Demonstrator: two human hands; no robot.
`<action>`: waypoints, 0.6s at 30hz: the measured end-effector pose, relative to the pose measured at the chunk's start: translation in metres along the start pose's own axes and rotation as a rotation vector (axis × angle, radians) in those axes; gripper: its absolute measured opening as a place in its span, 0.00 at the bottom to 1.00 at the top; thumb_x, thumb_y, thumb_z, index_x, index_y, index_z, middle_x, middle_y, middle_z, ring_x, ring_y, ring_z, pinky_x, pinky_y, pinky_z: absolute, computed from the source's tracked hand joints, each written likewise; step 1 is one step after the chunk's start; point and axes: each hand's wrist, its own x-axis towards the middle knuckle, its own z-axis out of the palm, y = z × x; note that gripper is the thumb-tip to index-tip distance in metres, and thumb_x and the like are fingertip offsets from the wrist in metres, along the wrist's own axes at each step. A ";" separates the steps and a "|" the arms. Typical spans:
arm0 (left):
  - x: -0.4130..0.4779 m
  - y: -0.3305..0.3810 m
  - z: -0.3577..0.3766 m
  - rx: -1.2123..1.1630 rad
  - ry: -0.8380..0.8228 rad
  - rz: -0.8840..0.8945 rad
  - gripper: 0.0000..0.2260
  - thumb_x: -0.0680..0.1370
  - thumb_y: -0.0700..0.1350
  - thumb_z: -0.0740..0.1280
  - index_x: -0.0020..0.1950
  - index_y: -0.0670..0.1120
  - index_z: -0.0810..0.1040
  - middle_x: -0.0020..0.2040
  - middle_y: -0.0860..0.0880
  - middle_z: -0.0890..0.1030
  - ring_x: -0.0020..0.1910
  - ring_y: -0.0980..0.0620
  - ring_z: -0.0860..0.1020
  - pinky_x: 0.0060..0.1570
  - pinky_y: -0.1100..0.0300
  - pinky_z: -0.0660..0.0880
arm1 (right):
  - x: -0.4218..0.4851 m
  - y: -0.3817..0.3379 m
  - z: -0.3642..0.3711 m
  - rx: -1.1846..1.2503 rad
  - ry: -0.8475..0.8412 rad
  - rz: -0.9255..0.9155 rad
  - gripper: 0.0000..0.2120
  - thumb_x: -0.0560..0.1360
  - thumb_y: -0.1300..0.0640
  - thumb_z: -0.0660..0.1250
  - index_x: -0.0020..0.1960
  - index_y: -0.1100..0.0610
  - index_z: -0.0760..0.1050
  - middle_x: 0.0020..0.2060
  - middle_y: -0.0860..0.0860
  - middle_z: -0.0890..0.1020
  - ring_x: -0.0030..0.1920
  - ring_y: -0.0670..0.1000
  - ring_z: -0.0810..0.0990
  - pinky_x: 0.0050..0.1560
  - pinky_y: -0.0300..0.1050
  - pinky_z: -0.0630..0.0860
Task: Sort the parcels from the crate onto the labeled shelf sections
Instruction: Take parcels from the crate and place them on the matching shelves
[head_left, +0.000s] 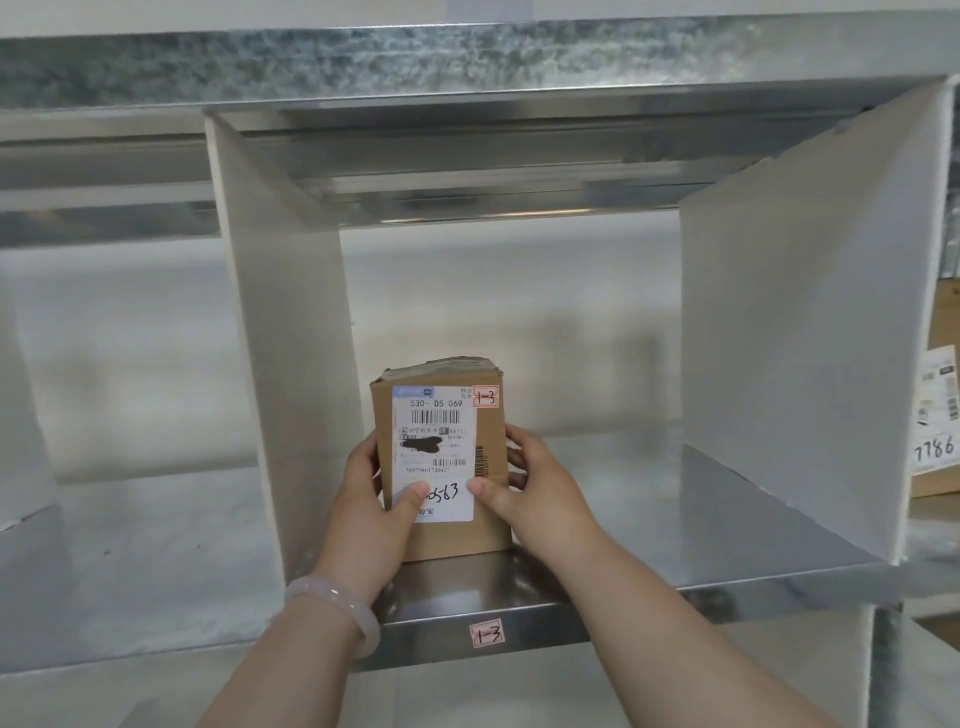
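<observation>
Your section of the metal shelf (701, 519) fills the centre of the frame. It is walled by a white left divider (291, 364) and a white right divider (810, 322), and the underside of the upper shelf (467, 57) closes it overhead. Bare shelf floor runs wide from the parcel to the right divider, and there is clear height above the parcel's top. On the left the room is tight, with the parcel close to the left divider. The front lip crosses the lower centre of the frame and carries a small shelf tag (487, 634) handwritten "1-3".

This section holds one thing, the parcel (441, 467), a brown cardboard box. It stands upright with its base meeting the shelf floor, a little back from the lip. A white shipping label (434, 447) faces you, and a red-edged sticker (485, 397) at the parcel's upper right corner reads "1-3". At the right edge of the frame, past the right divider, another labelled parcel (937, 415) shows in part, marked "7786".

Both of your forearms rise from the bottom of the frame. Your left hand (371, 504), with a pale bracelet (337, 608) on the wrist, grips the parcel's left side, thumb pressed on the shipping label. Your right hand (540, 488) grips the right side, with its thumb at the label's lower right and its fingers curled round the edge.
</observation>
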 end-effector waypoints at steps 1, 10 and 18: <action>0.001 -0.001 0.001 -0.003 0.000 -0.001 0.26 0.77 0.39 0.69 0.69 0.58 0.65 0.59 0.56 0.78 0.59 0.54 0.77 0.52 0.63 0.71 | 0.001 0.000 0.001 0.002 0.003 0.004 0.33 0.71 0.58 0.74 0.73 0.47 0.66 0.63 0.45 0.78 0.56 0.45 0.80 0.60 0.49 0.77; -0.001 0.002 -0.003 -0.016 0.007 -0.052 0.37 0.76 0.43 0.72 0.78 0.58 0.55 0.73 0.54 0.69 0.71 0.54 0.69 0.69 0.55 0.68 | -0.007 -0.011 -0.003 -0.083 0.022 0.037 0.43 0.70 0.52 0.76 0.78 0.46 0.55 0.72 0.50 0.68 0.67 0.50 0.72 0.65 0.44 0.70; -0.068 0.025 -0.018 0.011 0.141 0.151 0.32 0.75 0.50 0.73 0.71 0.67 0.59 0.72 0.58 0.68 0.68 0.62 0.69 0.66 0.60 0.68 | -0.065 -0.041 0.006 0.008 0.189 -0.297 0.33 0.70 0.55 0.76 0.67 0.36 0.65 0.64 0.39 0.71 0.63 0.38 0.72 0.65 0.43 0.71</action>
